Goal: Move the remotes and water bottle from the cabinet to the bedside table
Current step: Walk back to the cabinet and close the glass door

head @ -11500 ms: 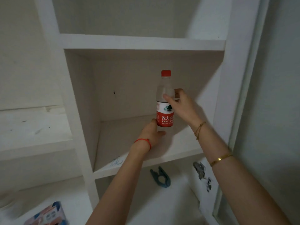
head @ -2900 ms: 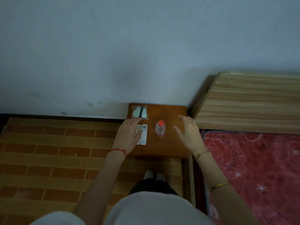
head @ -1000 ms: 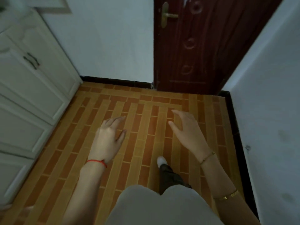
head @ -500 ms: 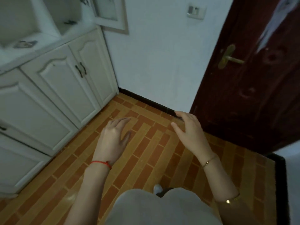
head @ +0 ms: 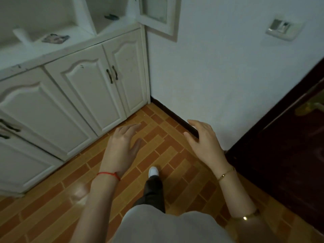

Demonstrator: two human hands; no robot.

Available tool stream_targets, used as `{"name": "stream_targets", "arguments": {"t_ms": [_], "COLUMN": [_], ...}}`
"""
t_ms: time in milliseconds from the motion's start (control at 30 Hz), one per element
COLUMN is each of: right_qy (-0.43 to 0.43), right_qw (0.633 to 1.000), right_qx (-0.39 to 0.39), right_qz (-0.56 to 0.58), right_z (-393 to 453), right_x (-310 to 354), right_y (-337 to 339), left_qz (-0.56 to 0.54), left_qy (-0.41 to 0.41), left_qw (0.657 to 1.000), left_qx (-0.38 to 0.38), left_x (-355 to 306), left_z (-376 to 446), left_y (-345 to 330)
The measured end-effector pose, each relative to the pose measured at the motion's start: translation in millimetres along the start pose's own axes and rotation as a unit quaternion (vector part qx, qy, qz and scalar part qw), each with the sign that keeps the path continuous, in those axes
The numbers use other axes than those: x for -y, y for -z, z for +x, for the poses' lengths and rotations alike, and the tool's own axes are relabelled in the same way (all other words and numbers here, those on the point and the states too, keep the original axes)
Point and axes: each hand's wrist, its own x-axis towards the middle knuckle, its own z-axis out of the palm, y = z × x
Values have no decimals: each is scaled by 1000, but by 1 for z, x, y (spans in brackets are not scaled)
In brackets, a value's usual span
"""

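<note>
Left hand (head: 122, 148): held out over the floor, palm down, fingers spread loosely, holding nothing; red string at the wrist.
Right hand (head: 204, 142): out at the same height, well apart from the left, fingers open and slightly curled, holding nothing; thin gold bracelet at the wrist, a second gold band further up the forearm.
Cabinet (head: 78, 88): white, far left; lower doors closed, open shelves above.
Shelves: a dark object (head: 111, 17) lies in the right compartment; a flat printed item (head: 55, 38) lies on the ledge to the left. Too small and blurred to identify either.
Remotes, bottle: none in sight, neither in the hands nor on the visible shelves.
Floor (head: 52, 199): brown brick-pattern tiles; one white shoe (head: 153, 171) and a dark trouser leg between the forearms.
Right side: white wall with a switch plate (head: 279, 28); dark door (head: 289, 155) at far right.
</note>
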Motion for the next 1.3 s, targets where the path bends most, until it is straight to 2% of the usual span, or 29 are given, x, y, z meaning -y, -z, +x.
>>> {"name": "stream_targets", "arguments": {"t_ms": [200, 367, 733, 1067, 1300], "right_qy": [18, 22, 2, 52, 101], "right_qw": [1000, 999, 999, 997, 989], "right_qx": [0, -31, -46, -51, -107], "right_qz": [-5, 3, 7, 7, 14], "right_z": [127, 229, 386, 557, 664], "right_x": [5, 17, -2, -25, -24], "right_y": [-14, -13, -22, -7, 39], "left_qz": [2, 2, 2, -7, -24], "left_qy": [6, -18, -38, -17, -42], "left_qw": [1000, 999, 999, 997, 990], "left_qx": [-20, -30, -30, -69, -135], "left_x": [36, 57, 89, 85, 56], "left_z": [121, 226, 392, 551, 655], "left_y": [-4, 3, -15, -37, -37]}}
